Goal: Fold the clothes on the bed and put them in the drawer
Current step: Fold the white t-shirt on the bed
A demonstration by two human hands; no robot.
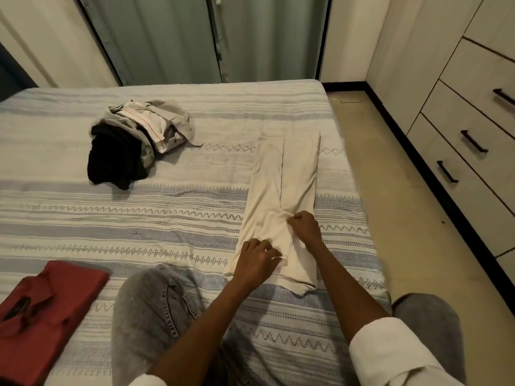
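A cream garment [289,174] lies lengthwise on the striped bed [172,218], folded into a long narrow strip near the right edge. My right hand [305,225] pinches a fold of its cloth at the middle of the strip. My left hand [257,260] pinches the cloth nearer the strip's close end. A folded red shirt [47,305] sits at the bed's near left corner. An unfolded pile of black, grey and white clothes [133,143] lies further back on the left.
A chest of pale drawers [471,140] with black handles, all closed, stands along the right wall across a strip of tiled floor [390,190]. My knee in grey jeans [150,310] rests on the bed. Curtains hang behind the bed.
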